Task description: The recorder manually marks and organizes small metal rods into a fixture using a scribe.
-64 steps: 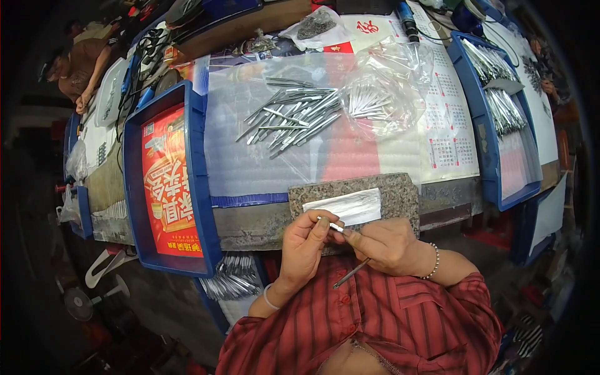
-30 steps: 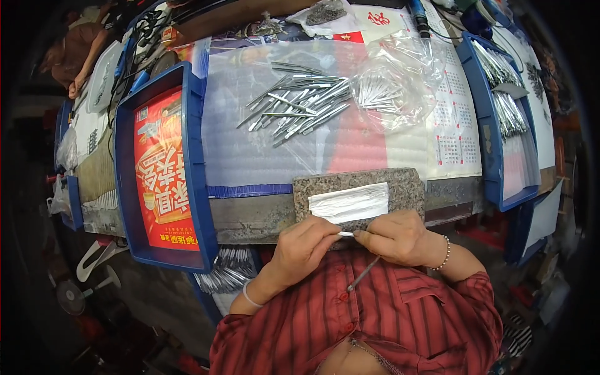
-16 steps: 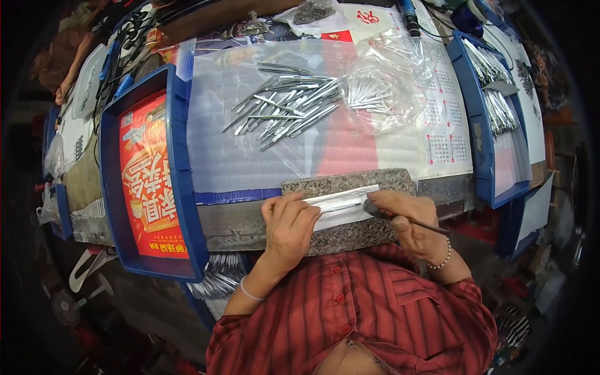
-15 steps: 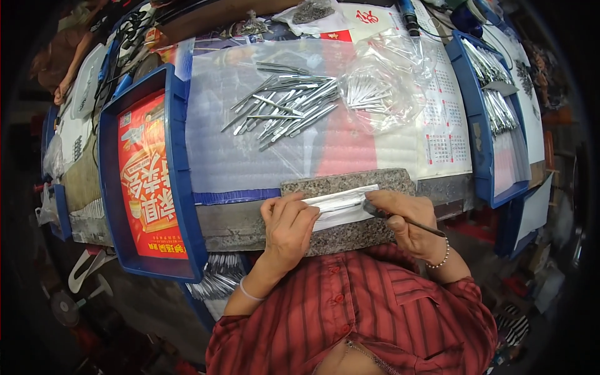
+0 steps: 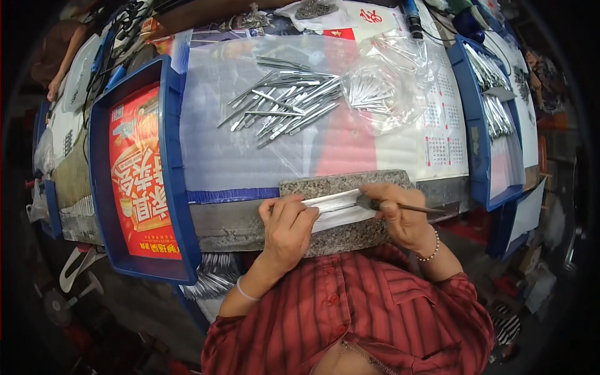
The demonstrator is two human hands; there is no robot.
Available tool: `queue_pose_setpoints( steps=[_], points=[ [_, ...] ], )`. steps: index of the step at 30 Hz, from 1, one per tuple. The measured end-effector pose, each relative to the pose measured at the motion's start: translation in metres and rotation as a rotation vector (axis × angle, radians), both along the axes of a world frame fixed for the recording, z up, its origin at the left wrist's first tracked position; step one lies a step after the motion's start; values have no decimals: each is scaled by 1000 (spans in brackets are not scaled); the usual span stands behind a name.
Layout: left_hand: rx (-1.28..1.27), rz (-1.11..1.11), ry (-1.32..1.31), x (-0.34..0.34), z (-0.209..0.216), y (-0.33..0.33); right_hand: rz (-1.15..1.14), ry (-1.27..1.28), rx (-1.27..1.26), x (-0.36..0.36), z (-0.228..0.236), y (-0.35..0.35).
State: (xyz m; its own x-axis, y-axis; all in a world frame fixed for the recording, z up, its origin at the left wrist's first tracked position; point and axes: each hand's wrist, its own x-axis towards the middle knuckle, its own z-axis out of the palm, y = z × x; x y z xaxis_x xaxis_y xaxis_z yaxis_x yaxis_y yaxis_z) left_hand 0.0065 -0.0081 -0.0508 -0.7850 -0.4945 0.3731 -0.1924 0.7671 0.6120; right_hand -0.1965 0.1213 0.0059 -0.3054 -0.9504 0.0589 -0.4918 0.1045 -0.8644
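A folded white sheet (image 5: 340, 220) lies across a speckled grey stone slab (image 5: 344, 241) right in front of me. My left hand (image 5: 289, 226) is closed at the sheet's left end, fingertips pinching a thin metal strip (image 5: 333, 207) that lies along it. My right hand (image 5: 403, 219) grips a thin, dark-handled brush-like tool (image 5: 420, 209). Its dark head meets the right part of the sheet, partly covered by my fingers. Beyond the slab, a loose pile of slim silver metal strips (image 5: 284, 103) rests on a plastic-covered surface (image 5: 250, 165).
Right of the pile, a clear plastic bag (image 5: 381, 100) holds more strips. A blue tray (image 5: 187, 219) with a red printed sheet stands at left; another blue tray (image 5: 481, 144) with bundled strips stands at right. More strips (image 5: 215, 275) sit below the table edge. Another person's arm (image 5: 65, 59) shows far left.
The tool's handle has swung nearer level, and my right hand has shifted slightly left along the sheet. My left hand keeps nearly the same place. The whole view has shifted a little.
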Motion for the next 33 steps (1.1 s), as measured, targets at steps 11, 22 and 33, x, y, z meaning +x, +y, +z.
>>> queue_pose_setpoints(
  steps=[11, 22, 33],
  points=[
    [32, -5, 8, 4, 1, -1, 272, 207, -74, 26, -2, -31],
    [22, 106, -23, 26, -5, -6, 317, 322, -321, 35, 27, -44],
    [43, 75, -1, 23, -2, -9, 140, -66, -37, 37, 6, -45]
  ],
)
